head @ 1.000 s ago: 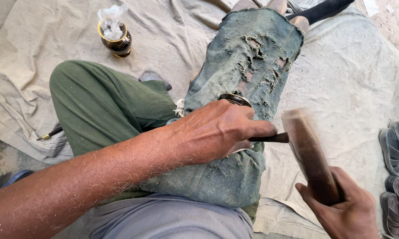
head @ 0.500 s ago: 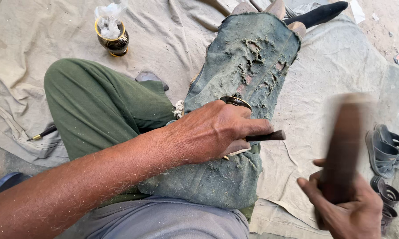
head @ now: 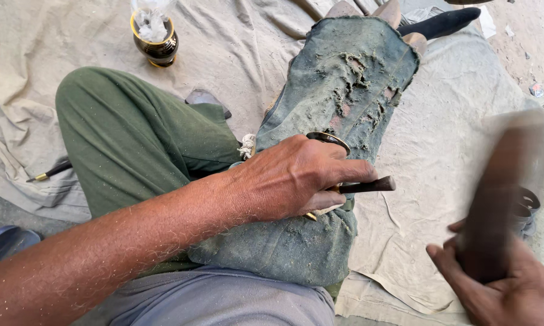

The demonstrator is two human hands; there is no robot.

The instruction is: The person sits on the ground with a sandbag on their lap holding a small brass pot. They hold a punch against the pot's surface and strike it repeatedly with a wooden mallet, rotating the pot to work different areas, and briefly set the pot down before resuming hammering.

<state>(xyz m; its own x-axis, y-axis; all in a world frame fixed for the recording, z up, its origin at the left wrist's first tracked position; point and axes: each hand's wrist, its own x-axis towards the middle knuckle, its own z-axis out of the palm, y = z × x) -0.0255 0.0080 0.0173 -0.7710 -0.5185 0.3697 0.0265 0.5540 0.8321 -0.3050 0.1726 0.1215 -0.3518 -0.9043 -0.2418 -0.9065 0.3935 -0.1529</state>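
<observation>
A wrinkled beige cloth [head: 236,54] covers the ground and carries everything. On it, near the top, stands a small dark jar with a gold rim [head: 156,45], with crumpled clear plastic inside. At the left, a thin dark tool with a brass tip [head: 50,172] lies on the cloth. At the right edge, some dark rings [head: 525,208] are stacked on it

Bare hairy forearms, green trousers [head: 133,133], grey shirt hem [head: 224,302], dust-flecked arms
</observation>
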